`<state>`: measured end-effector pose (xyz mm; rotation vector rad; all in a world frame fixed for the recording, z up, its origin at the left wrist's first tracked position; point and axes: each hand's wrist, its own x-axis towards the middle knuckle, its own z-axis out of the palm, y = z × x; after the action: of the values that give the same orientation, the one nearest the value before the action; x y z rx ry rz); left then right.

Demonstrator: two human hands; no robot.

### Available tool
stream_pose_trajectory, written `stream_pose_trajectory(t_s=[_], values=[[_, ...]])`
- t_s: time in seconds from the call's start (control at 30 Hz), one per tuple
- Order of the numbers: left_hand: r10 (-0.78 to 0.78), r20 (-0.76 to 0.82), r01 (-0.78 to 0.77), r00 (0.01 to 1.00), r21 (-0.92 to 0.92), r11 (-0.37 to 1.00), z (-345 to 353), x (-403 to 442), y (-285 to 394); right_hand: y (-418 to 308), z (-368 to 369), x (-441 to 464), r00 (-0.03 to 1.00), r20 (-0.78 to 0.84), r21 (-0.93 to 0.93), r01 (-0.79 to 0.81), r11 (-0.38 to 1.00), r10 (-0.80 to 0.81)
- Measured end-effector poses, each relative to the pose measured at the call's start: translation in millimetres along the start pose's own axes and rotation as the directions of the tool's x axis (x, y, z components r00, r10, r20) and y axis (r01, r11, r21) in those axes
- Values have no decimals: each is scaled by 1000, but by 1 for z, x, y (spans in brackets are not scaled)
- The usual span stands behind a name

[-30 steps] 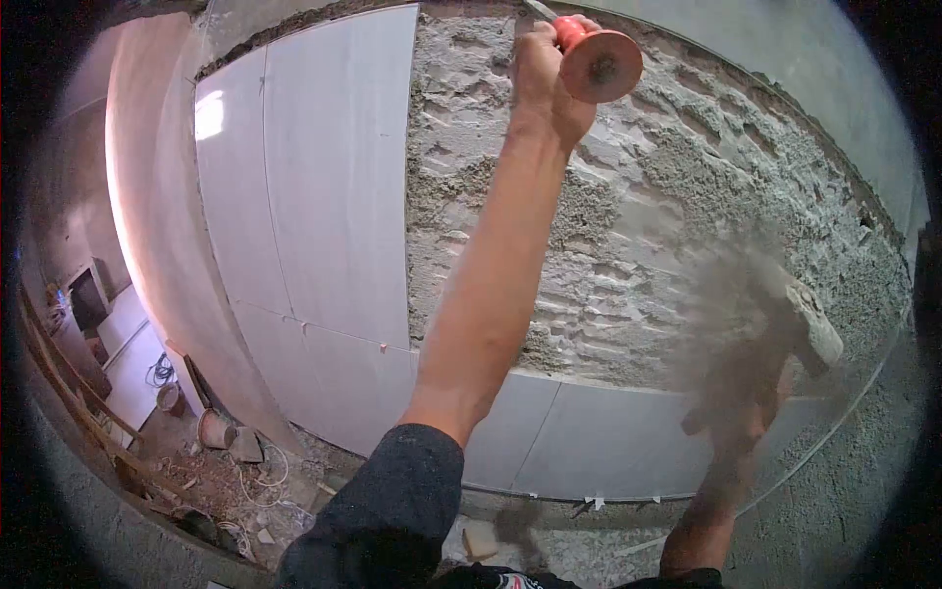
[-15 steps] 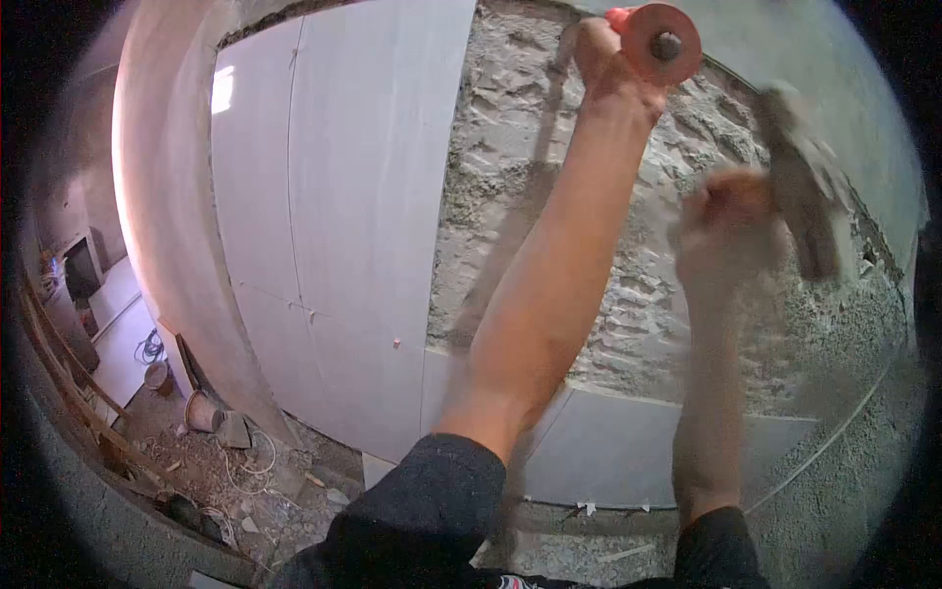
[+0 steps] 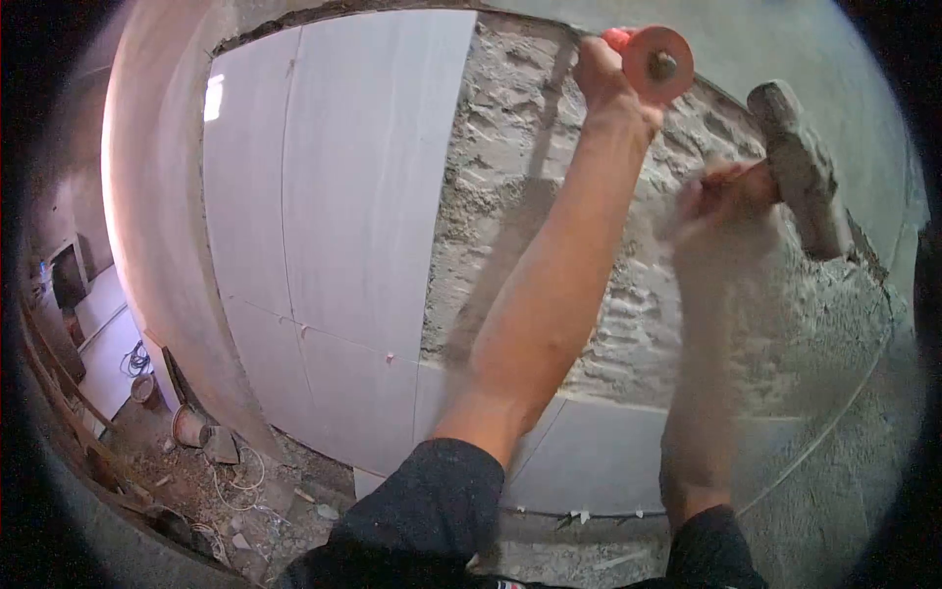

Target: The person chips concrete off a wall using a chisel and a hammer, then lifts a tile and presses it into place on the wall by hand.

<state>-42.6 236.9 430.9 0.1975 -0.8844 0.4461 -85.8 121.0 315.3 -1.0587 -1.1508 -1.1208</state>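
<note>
Up against the top of the rough wall patch (image 3: pixel 500 108), my left hand (image 3: pixel 603 79) is wrapped round a chisel (image 3: pixel 660 67) with a round orange hand guard. Its struck metal end faces me, while the tip is hidden behind the guard and hand. My right hand (image 3: pixel 731 196), smeared by motion, is closed on the handle of a club hammer (image 3: pixel 800 172). The hammer's dusty, heavy head hangs to the right of the chisel, apart from it.
Large glossy white tiles (image 3: pixel 363 196) cover the wall on the left, and a lower row of tile (image 3: pixel 589 456) runs under the rough patch. Rubble, a bucket (image 3: pixel 189 427) and loose cable (image 3: pixel 245 471) lie on the floor at lower left.
The hammer head has shifted slightly and shows less blur. My left hand keeps its grip on the chisel at nearly the same spot. The whole view has shifted a little.
</note>
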Motion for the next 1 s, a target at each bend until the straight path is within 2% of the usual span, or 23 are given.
stream_pose_trajectory(t_s=[0.07, 0.2, 0.23, 0.27, 0.33, 0.37, 0.43, 0.5, 0.57, 0.67, 0.7, 0.8, 0.87, 0.93, 0.97, 1.0], values=[[-27, 85, 16, 996, 128, 992, -7, -7, 4, 21, 2, 13, 998, 58, -234, 5, 972, 9], [58, 176, -101, 983, 245, 964, -15, -16, 25, -26, -24, 5, 902, 127, -177, -389, 904, 413], [71, 202, -124, 977, 264, 957, -17, -16, 24, -21, -29, -3, 975, 101, -218, -171, 961, 197], [83, 227, -147, 970, 282, 948, -20, -15, 23, -24, -37, -9, 982, 108, -266, -123, 956, 157], [64, 167, -102, 984, 228, 968, -27, -25, 22, -41, -54, -32, 987, 133, -362, -38, 932, 92], [34, 86, -47, 996, 154, 987, -32, -33, 26, -45, -67, -40, 978, 184, -386, -25, 922, 103], [-41, 119, 23, 992, 154, 988, -71, -35, 29, -51, -91, -57, 954, 212, -416, -108, 903, 212], [-109, 113, 93, 988, 144, 985, -77, -49, 25, -52, -105, -70, 936, 201, -427, -182, 886, 290], [-182, 69, 174, 981, 109, 979, -66, -73, 11, -43, -111, -77, 948, 158, -333, -214, 919, 278], [-405, 136, 405, 904, 31, 914, -61, -64, -17, -42, -116, -78, 960, 133, -266, -206, 942, 248], [-420, 173, 419, 891, 41, 907, -58, -61, -28, -44, -119, -77, 963, 131, -259, -196, 946, 235], [-302, 100, 286, 948, 147, 947, -36, -52, -47, -61, -137, -72, 931, 147, -437, -241, 867, 334], [-323, 195, 310, 926, 98, 946, -39, -39, -42, -64, -154, -74, 924, 150, -432, -258, 864, 351], [-316, 314, 310, 895, 71, 948, -47, -30, -28, -64, -156, -75, 966, 84, -314, -205, 927, 242], [-285, 283, 274, 916, 80, 958, -51, -28, -24, -63, -150, -76, 992, -4, -199, -128, 972, 130], [-298, 310, 299, 903, 46, 953, -55, -23, -18, -59, -160, -79, 994, -17, -191, -109, 975, 108]])
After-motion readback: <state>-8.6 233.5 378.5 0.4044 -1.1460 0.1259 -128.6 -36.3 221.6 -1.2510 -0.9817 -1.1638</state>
